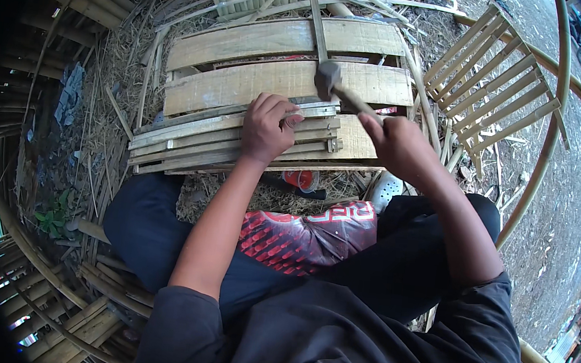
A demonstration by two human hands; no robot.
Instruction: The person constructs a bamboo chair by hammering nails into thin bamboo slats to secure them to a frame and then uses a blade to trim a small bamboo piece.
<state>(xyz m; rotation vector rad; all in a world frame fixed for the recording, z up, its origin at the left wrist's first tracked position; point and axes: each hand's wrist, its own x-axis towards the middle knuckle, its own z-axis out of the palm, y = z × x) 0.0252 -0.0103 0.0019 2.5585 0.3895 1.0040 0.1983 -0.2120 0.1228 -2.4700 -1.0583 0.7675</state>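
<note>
Your left hand (266,129) presses down on the bundle of thin pale bamboo slats (189,140) lying across the two broad weathered wooden planks (244,82), its fingers curled together and pinching something small at the slat's upper edge; whether that is a nail I cannot tell. Just to the right, the grey steel-headed hammer with a wooden handle (328,79) hangs above the planks, its handle clamped in your closed right hand (397,144). The head sits near your left fingertips, so a slightly skewed blow could land on them; a hard strike might also split the thin slat or make the loose bundle slide; the slatted bamboo frame (496,75) lies well apart, clear of the swing.
</note>
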